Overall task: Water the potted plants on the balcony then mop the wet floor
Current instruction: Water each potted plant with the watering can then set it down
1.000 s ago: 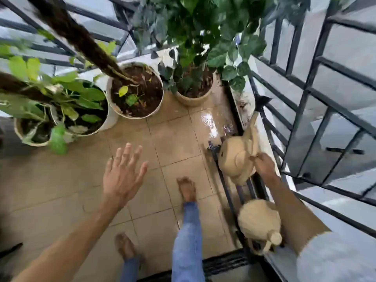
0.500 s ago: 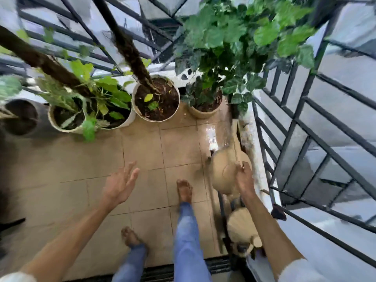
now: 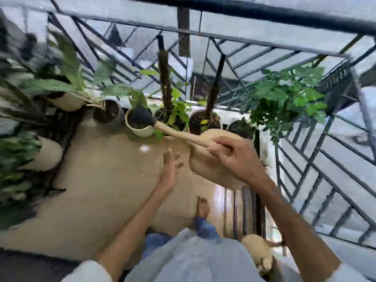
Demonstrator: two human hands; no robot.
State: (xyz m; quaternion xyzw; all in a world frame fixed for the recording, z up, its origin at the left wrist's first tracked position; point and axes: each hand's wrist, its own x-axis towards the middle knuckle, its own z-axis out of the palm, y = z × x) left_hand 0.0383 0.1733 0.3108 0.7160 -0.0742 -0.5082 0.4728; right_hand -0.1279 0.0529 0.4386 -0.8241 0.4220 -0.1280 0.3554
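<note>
Lifted off the rack by the railing a second ago, the beige plastic watering can [image 3: 211,159] now hangs in the right hand [image 3: 234,157]'s closed grip, its black rose over the small white pot [image 3: 142,130], left hand [image 3: 168,174] loose-fingered, so watering looks imminent.

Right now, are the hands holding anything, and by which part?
The right hand grips the beige watering can by its top handle. The left hand is open and holds nothing.

We see bare floor [image 3: 105,180] open at its middle, pots [image 3: 140,127] crowding its far edge, railing [image 3: 325,159] walling its right edge.
</note>
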